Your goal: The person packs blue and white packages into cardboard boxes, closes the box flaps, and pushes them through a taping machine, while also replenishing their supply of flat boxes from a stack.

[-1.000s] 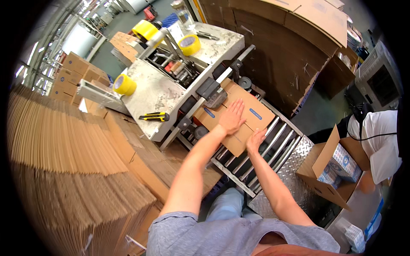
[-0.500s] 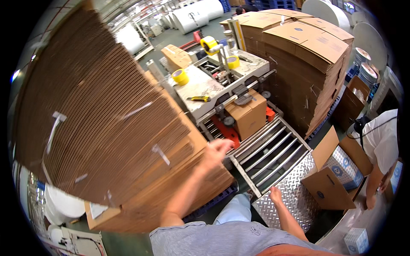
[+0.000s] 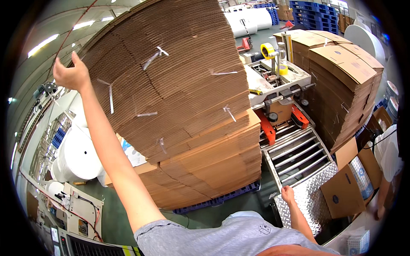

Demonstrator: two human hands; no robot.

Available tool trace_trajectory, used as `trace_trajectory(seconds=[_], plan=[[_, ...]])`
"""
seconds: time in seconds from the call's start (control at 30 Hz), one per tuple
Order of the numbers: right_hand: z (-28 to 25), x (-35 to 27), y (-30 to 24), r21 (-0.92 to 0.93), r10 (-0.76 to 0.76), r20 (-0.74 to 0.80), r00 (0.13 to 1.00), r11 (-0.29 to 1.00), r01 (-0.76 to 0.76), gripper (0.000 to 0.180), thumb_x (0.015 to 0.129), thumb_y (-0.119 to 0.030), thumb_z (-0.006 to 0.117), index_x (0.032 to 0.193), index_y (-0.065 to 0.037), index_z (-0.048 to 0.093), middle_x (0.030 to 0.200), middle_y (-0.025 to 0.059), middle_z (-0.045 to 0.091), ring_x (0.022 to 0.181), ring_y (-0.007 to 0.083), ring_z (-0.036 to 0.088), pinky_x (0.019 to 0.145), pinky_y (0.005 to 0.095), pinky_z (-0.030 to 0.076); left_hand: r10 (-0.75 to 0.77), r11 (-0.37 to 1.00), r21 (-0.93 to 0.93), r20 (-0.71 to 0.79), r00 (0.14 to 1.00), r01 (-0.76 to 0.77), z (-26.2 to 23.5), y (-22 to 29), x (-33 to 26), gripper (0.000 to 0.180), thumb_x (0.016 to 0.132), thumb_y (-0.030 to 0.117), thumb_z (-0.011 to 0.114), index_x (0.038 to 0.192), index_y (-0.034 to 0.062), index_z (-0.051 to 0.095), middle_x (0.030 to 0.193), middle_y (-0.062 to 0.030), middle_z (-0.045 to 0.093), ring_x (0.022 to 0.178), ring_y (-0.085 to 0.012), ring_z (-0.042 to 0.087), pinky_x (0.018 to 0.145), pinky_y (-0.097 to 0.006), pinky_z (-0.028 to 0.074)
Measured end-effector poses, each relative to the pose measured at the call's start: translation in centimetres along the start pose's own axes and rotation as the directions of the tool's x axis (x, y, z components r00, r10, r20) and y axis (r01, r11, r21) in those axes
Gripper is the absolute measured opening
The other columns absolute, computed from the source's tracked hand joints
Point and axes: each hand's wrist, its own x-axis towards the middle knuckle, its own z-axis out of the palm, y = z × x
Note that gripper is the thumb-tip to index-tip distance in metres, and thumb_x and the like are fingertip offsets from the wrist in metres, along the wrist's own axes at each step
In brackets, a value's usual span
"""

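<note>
My left hand (image 3: 71, 73) is raised at the far left, beside the upper left edge of a tall stack of flattened cardboard cartons (image 3: 179, 81). Its thumb stands apart from the fingers and nothing is in it. Low on the right, my right hand (image 3: 288, 194) is loosely closed with nothing visible in it, over the edge of a diamond-pattern metal plate (image 3: 305, 205). Beyond that plate runs a roller conveyor (image 3: 299, 155). It leads to a carton-taping machine (image 3: 279, 89), where a brown carton (image 3: 278, 112) sits between orange side guides, partly hidden under the machine's top.
Another stack of flat cartons (image 3: 337, 81) stands beyond the conveyor. An open carton (image 3: 348, 192) with blue-and-white packs is at the right, near a co-worker's arm (image 3: 382, 196). A blue pallet (image 3: 222, 198) carries the near stack. White rolls (image 3: 77, 153) lie at the left.
The view has turned left. My left hand has gone from beside the conveyor up to the near stack's far left side. The carton sits deeper in the taping machine. My right hand stays low.
</note>
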Motion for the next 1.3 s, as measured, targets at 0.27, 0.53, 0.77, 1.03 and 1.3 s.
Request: trace_trajectory(seconds=[0.27,0.53,0.77,1.03,1.3], plan=[[3.8,1.2,-5.6,-0.024,0.050,0.193,0.980,0.999,-0.046,0.024,0.087,-0.021,0.064,0.099,-0.001,0.068,0.099,0.0222,0.070,0.099,0.0390,0.066,0.089,0.0447,0.052,-0.475,0.877,0.191,0.482,0.736,0.441,3.3,-9.1,-1.0,0.088,0.075,0.075,0.064,0.136,0.0109,0.057,0.132,-0.0161,0.062,0.124,-0.0334,0.056,0.103,-0.046,0.042],[6.1,0.7,-10.7,-0.032,0.007,0.286,0.958,0.999,0.002,0.030,0.086,-0.025,0.067,0.105,-0.001,0.067,0.101,0.0213,0.070,0.102,0.0378,0.066,0.091,0.0427,0.052,-0.071,0.907,-0.336,0.474,0.878,0.255,0.9,-7.1,1.1,0.042,0.080,0.028,0.083,0.117,0.0132,0.070,0.107,-0.0070,0.074,0.097,-0.0171,0.071,0.087,-0.032,0.052],[6.2,-1.7,-7.3,-0.062,0.007,0.306,0.952,0.998,0.013,0.028,0.083,-0.024,0.068,0.103,-0.004,0.069,0.101,0.0184,0.071,0.100,0.0361,0.067,0.089,0.0433,0.053,0.068,0.895,-0.386,0.613,0.787,0.223,3.5,-3.5,3.0,0.025,0.095,0.016,0.068,0.119,0.0077,0.072,0.108,-0.0061,0.074,0.098,-0.0129,0.067,0.090,-0.028,0.050],[-10.6,-0.9,-13.6,0.342,0.035,-0.353,0.935,0.935,0.094,0.026,0.092,-0.025,0.061,0.102,-0.002,0.069,0.090,0.0183,0.068,0.085,0.0301,0.068,0.074,0.0394,0.051,0.502,0.517,-0.714,-0.194,0.843,-0.472,-12.4,30.2,10.6,0.020,0.092,0.020,0.067,0.112,0.0143,0.069,0.094,-0.0005,0.071,0.079,-0.0210,0.068,0.071,-0.026,0.052],[-31.5,-11.2,-18.1,0.330,-0.052,-0.708,0.705,0.857,0.395,0.091,0.081,-0.040,0.080,0.152,-0.014,0.032,0.148,0.0135,0.045,0.131,0.0322,0.048,0.111,0.0459,0.038,0.649,-0.346,-0.870,0.050,0.759,0.353,-28.1,44.8,17.2,0.029,0.091,0.030,0.072,0.109,0.0075,0.069,0.095,-0.0051,0.072,0.080,-0.0147,0.069,0.070,-0.026,0.051]])
